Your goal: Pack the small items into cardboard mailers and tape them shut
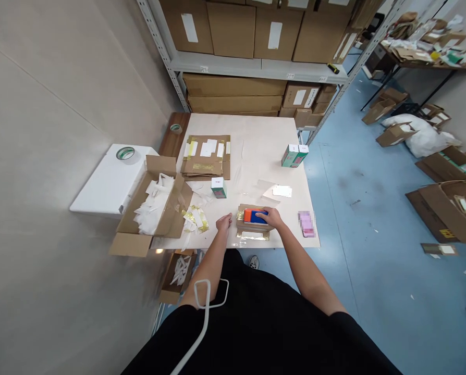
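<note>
My right hand (271, 216) is closed on an orange-and-blue box-shaped item (255, 216), whose exact kind I cannot make out. That item is at a small cardboard box (252, 227) with shiny yellowish tape along its edges, near the front of the table. Just left of this box is my left hand (224, 223), fingers curled together; whether anything is pinched in them is too small to see. A small white-and-green box (218, 187) stands beyond my left hand. A white label sheet (282, 191) lies beyond my right hand, and a pixelated pink object (306, 224) lies to its right.
Flattened cardboard (205, 157) lies at the table's back left. An open carton of white paper (155, 203) stands at the left edge. Two green-and-white boxes (294, 155) stand at the right. Tape rolls (125, 153) lie left; shelving (233, 64) with cartons rises behind.
</note>
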The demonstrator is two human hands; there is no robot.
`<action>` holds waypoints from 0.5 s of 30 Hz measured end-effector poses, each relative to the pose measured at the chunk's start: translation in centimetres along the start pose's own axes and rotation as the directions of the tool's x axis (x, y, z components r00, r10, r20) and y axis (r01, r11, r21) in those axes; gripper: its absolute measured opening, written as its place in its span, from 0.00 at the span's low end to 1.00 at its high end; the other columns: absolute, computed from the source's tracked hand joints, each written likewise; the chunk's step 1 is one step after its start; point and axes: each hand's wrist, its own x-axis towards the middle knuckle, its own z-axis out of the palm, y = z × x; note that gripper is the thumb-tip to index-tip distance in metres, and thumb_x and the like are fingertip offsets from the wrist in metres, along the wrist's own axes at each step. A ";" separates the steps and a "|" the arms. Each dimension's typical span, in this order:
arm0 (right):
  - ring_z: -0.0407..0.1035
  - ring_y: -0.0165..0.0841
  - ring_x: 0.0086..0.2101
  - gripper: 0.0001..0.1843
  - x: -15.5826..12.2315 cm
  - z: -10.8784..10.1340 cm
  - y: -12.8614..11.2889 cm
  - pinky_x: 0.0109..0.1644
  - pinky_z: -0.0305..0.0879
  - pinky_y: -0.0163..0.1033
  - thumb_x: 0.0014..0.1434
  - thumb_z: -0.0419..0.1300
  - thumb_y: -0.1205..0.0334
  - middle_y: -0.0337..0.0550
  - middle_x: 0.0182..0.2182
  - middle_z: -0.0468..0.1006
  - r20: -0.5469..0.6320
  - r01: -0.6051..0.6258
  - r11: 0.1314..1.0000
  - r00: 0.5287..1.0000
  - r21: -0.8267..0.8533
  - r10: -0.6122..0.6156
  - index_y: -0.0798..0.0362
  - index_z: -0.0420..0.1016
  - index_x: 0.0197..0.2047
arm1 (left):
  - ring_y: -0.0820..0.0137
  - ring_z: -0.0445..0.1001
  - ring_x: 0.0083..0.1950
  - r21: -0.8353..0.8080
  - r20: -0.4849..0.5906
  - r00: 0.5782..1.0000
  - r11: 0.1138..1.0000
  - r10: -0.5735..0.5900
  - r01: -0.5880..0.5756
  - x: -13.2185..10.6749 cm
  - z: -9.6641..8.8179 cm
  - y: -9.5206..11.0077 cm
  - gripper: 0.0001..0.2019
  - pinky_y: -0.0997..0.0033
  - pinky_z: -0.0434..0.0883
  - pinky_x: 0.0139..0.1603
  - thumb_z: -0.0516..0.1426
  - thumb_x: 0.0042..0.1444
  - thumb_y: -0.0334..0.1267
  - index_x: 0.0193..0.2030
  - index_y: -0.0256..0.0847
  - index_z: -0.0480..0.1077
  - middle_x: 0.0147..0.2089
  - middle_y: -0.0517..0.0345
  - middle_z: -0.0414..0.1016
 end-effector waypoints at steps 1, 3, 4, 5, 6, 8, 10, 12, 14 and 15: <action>0.76 0.40 0.39 0.23 0.1 -0.1 -0.1 0.41 0.66 0.39 0.62 0.63 0.37 0.44 0.39 0.85 0.009 -0.001 1.000 1.000 -0.008 0.001 0.48 0.84 0.40 | 0.70 0.73 0.32 0.027 0.042 0.998 0.999 0.039 -0.040 0.0 0.0 -0.2 0.14 0.68 0.70 0.36 0.64 0.55 0.51 0.34 0.42 0.74 0.26 0.60 0.73; 0.77 0.40 0.41 0.22 0.4 -0.1 -0.3 0.43 0.66 0.39 0.62 0.64 0.38 0.44 0.41 0.86 0.023 -0.006 1.000 1.000 -0.022 0.007 0.47 0.84 0.43 | 0.71 0.71 0.32 0.058 0.116 0.987 0.992 0.108 -0.115 0.0 0.2 -0.3 0.16 0.69 0.68 0.34 0.61 0.59 0.52 0.31 0.42 0.72 0.24 0.60 0.70; 0.77 0.40 0.41 0.21 0.5 -0.2 -0.4 0.43 0.66 0.39 0.63 0.65 0.38 0.44 0.41 0.86 0.031 -0.011 1.000 0.999 -0.028 0.012 0.47 0.85 0.43 | 0.71 0.70 0.32 0.058 0.124 0.986 0.991 0.115 -0.123 -0.1 0.2 -0.3 0.16 0.69 0.67 0.34 0.60 0.61 0.52 0.30 0.42 0.71 0.23 0.61 0.69; 0.77 0.40 0.41 0.21 0.7 -0.2 -0.4 0.43 0.67 0.39 0.63 0.65 0.39 0.44 0.41 0.86 0.037 -0.017 0.999 0.999 -0.031 0.018 0.47 0.85 0.43 | 0.71 0.70 0.32 0.055 0.113 0.988 0.993 0.100 -0.107 -0.2 0.3 -0.2 0.16 0.69 0.67 0.34 0.60 0.62 0.51 0.29 0.42 0.71 0.23 0.61 0.69; 0.77 0.40 0.41 0.20 0.8 -0.2 -0.5 0.42 0.66 0.39 0.63 0.65 0.40 0.44 0.41 0.86 0.041 -0.020 0.999 0.999 -0.032 0.022 0.47 0.85 0.44 | 0.71 0.70 0.33 0.054 0.093 0.993 0.996 0.070 -0.075 -0.3 0.3 -0.2 0.16 0.69 0.67 0.35 0.60 0.62 0.51 0.29 0.42 0.71 0.23 0.61 0.68; 0.78 0.40 0.41 0.19 1.1 -0.3 -0.7 0.42 0.66 0.39 0.64 0.65 0.41 0.44 0.40 0.86 0.045 -0.023 0.999 0.999 -0.031 0.025 0.47 0.85 0.44 | 0.69 0.71 0.35 0.064 0.056 0.998 0.998 0.001 -0.005 -0.4 0.3 0.0 0.16 0.67 0.68 0.37 0.61 0.63 0.49 0.28 0.42 0.71 0.23 0.60 0.69; 0.78 0.41 0.41 0.18 1.3 -0.3 -1.0 0.43 0.66 0.39 0.63 0.66 0.42 0.43 0.41 0.86 0.047 -0.024 0.999 0.999 -0.036 0.025 0.46 0.86 0.43 | 0.67 0.73 0.37 0.082 0.042 0.998 0.996 -0.044 0.040 -0.2 0.3 -0.1 0.15 0.65 0.69 0.38 0.62 0.62 0.47 0.28 0.43 0.71 0.24 0.58 0.70; 0.78 0.41 0.42 0.17 1.5 -0.3 -1.2 0.43 0.66 0.39 0.63 0.66 0.42 0.43 0.41 0.86 0.049 -0.028 0.999 0.998 -0.044 0.030 0.46 0.86 0.43 | 0.66 0.73 0.36 0.090 0.023 0.997 0.993 -0.078 0.076 0.1 0.3 -0.4 0.13 0.65 0.69 0.38 0.63 0.60 0.45 0.28 0.43 0.70 0.25 0.58 0.71; 0.78 0.42 0.42 0.17 1.6 -0.2 -1.5 0.44 0.67 0.39 0.63 0.66 0.43 0.44 0.41 0.86 0.051 -0.034 0.998 0.998 -0.050 0.036 0.46 0.86 0.43 | 0.66 0.74 0.35 0.098 0.004 0.995 0.991 -0.097 0.096 0.4 0.5 -0.9 0.12 0.65 0.70 0.36 0.64 0.58 0.45 0.28 0.43 0.70 0.25 0.58 0.71; 0.78 0.42 0.42 0.17 1.6 -0.2 -1.6 0.44 0.67 0.40 0.63 0.66 0.43 0.44 0.41 0.86 0.051 -0.036 0.998 0.998 -0.053 0.039 0.46 0.86 0.43 | 0.67 0.74 0.34 0.103 0.001 0.995 0.990 -0.097 0.096 0.6 0.6 -1.2 0.12 0.65 0.71 0.36 0.64 0.57 0.46 0.29 0.43 0.70 0.25 0.58 0.72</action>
